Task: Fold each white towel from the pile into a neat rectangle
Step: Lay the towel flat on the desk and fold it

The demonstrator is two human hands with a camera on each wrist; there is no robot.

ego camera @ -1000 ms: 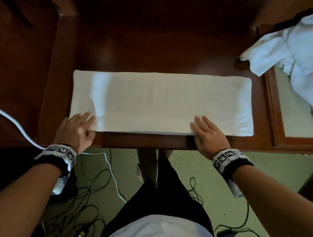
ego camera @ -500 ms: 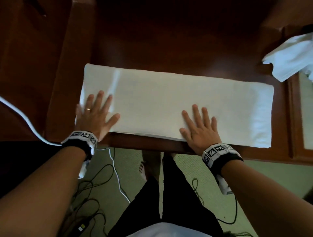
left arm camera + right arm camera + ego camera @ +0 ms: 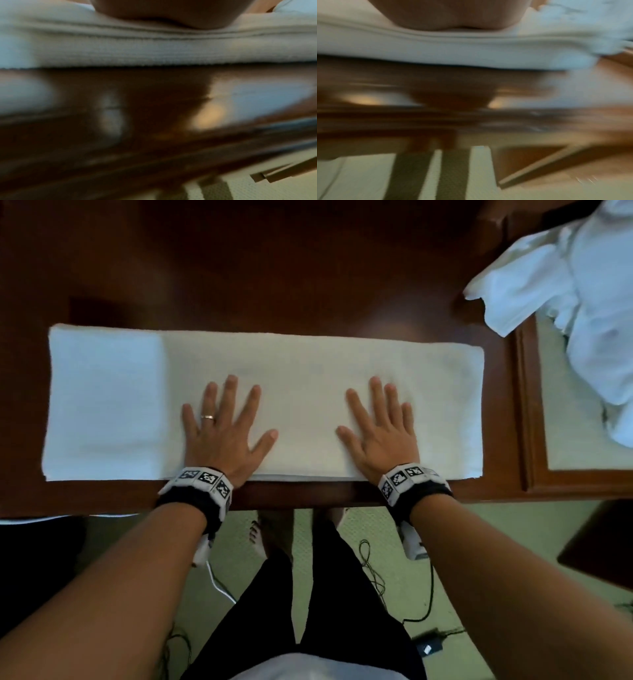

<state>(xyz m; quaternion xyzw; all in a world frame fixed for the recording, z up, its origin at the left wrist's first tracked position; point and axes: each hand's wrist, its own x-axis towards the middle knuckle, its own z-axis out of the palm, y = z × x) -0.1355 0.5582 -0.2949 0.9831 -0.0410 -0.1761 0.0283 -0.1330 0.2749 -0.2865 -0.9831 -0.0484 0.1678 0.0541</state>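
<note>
A white towel, folded into a long strip, lies flat along the near edge of the dark wooden table. My left hand lies flat on it left of centre, fingers spread and straight. My right hand lies flat on it right of centre, fingers straight. Both wrist views are blurred and show the heel of each palm on the towel's layered near edge. A pile of crumpled white towels sits at the far right.
The pile rests on a framed side surface to the right of the table. Below the table edge are green carpet, black and white cables, a small black adapter and my legs.
Both hands moved from the towel's near edge up onto it. The left hand slid right from the towel's left end toward the centre. The right hand moved farther onto the cloth.
</note>
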